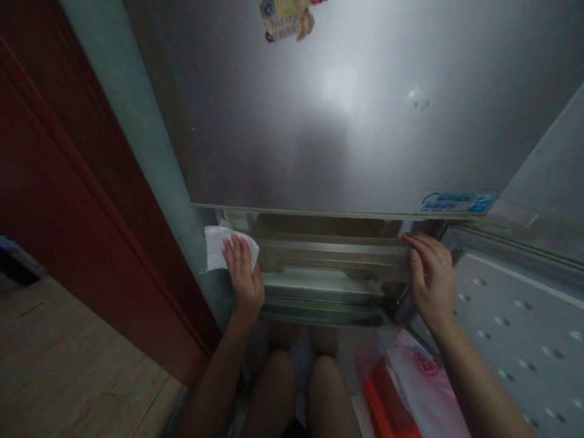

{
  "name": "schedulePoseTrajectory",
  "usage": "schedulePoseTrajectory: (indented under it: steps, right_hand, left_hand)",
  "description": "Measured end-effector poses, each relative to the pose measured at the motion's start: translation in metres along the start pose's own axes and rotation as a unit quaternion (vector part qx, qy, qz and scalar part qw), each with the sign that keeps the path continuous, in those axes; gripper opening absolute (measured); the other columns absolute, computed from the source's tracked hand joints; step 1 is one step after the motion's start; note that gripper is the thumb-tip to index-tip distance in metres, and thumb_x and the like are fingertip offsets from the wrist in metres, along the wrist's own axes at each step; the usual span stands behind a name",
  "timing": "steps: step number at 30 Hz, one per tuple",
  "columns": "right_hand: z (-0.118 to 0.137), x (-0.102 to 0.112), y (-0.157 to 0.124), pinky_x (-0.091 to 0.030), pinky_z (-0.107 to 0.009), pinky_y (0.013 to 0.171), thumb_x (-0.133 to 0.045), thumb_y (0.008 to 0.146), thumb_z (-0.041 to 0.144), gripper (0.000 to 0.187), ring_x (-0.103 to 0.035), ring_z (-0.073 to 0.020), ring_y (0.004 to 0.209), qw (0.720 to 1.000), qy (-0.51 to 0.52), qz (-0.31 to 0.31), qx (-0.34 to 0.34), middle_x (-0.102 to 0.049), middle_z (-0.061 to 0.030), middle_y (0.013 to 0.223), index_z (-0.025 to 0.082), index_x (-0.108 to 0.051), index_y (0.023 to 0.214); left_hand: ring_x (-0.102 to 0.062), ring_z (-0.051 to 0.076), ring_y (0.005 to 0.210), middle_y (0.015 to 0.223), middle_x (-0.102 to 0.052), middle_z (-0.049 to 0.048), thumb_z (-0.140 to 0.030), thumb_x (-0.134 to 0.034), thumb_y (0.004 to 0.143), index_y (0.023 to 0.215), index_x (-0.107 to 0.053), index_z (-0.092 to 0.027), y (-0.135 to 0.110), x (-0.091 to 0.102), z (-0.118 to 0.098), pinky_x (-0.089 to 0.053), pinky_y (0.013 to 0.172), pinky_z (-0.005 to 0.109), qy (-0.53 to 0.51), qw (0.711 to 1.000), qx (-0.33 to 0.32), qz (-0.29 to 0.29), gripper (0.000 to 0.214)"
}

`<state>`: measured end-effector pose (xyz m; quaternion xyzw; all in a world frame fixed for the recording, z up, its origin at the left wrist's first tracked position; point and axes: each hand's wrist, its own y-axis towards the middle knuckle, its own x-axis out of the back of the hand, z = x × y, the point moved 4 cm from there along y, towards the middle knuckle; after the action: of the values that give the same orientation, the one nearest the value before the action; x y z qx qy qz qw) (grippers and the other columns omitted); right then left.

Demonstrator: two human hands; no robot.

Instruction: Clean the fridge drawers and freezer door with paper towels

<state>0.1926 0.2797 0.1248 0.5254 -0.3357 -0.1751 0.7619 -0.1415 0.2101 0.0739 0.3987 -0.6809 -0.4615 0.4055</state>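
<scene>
A white tissue (216, 248) lies under the fingers of my left hand (243, 271), which holds it against the left end of a clear freezer drawer (328, 257). My thumb there sits at the drawer's front. At the drawer's right end, my right hand (433, 274) is closed over the top edge, fingers on top and thumb on the front. The drawer sits a little way out beneath the fridge's upper door (283, 134). Below it are further drawer fronts (323, 311).
The open lower door (515, 316) with round dimples stands at the right. A white plastic bag (424, 371) and an orange box (387, 395) are on the floor beside my knees. A red-brown door frame (104, 182) and a pale wall (132, 134) border the left side.
</scene>
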Motion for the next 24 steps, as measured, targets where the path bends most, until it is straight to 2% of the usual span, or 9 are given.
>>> schedulePoseTrajectory:
  steps: [6,10,12,16,20,24]
  right_hand:
    - [-0.001,0.000,-0.001,-0.038,-0.046,0.101,-0.039,0.095,0.025,0.032,-0.051,-0.0244,0.115,1.000,0.003,0.006,0.003,-0.061,-0.0131,0.115,0.017,-0.061,0.115]
    - [-0.001,0.001,-0.001,-0.038,-0.045,0.102,-0.039,0.095,0.025,0.031,-0.051,-0.0239,0.115,1.000,0.006,0.013,0.004,-0.060,-0.0132,0.116,0.016,-0.061,0.116]
    - [-0.001,0.000,-0.001,-0.038,-0.045,0.101,-0.039,0.095,0.025,0.031,-0.051,-0.0238,0.115,1.000,0.005,0.011,0.007,-0.060,-0.0133,0.115,0.016,-0.061,0.116]
    - [-0.001,0.000,-0.002,-0.038,-0.045,0.102,-0.040,0.095,0.025,0.031,-0.050,-0.0233,0.116,1.000,0.006,0.003,0.005,-0.060,-0.0123,0.116,0.018,-0.060,0.116]
    - [-0.002,-0.001,-0.003,-0.037,-0.046,0.103,-0.039,0.095,0.025,0.031,-0.050,-0.0232,0.117,1.000,0.008,0.007,0.001,-0.060,-0.0121,0.117,0.018,-0.060,0.116]
    - [-0.003,-0.002,-0.003,-0.037,-0.046,0.103,-0.039,0.094,0.025,0.031,-0.050,-0.0235,0.117,1.000,0.006,0.005,-0.003,-0.060,-0.0124,0.117,0.018,-0.060,0.116]
  left_hand:
    - [-0.010,0.023,0.144,0.153,-0.025,0.0126,-0.019,-0.033,0.094,0.148,-0.017,-0.019,-0.008,-0.019,-0.030,-0.005,0.116,0.051,0.010,0.999,-0.028,0.022,0.056]
    - [-0.015,0.024,0.143,0.146,-0.041,0.0121,-0.025,-0.038,0.094,0.142,-0.034,-0.021,-0.004,-0.012,-0.023,0.000,0.115,0.053,0.044,0.998,-0.026,0.028,0.049]
    - [-0.018,0.025,0.143,0.144,-0.043,0.0113,-0.027,-0.039,0.094,0.139,-0.041,-0.022,0.002,-0.006,-0.015,0.000,0.114,0.054,0.049,0.998,-0.015,0.022,0.046]
    - [-0.016,0.026,0.143,0.148,-0.038,0.0121,-0.026,-0.036,0.094,0.142,-0.036,-0.021,0.010,-0.001,-0.012,-0.002,0.114,0.055,0.046,0.999,0.002,0.011,0.048]
    - [-0.012,0.027,0.143,0.150,-0.034,0.0130,-0.024,-0.037,0.093,0.142,-0.036,-0.020,0.007,-0.010,-0.031,0.000,0.114,0.054,0.041,0.999,0.001,0.028,0.049]
    - [-0.013,0.026,0.143,0.147,-0.039,0.0117,-0.022,-0.041,0.092,0.137,-0.044,-0.022,0.002,-0.023,-0.059,0.001,0.114,0.053,0.034,0.996,-0.030,0.082,0.045]
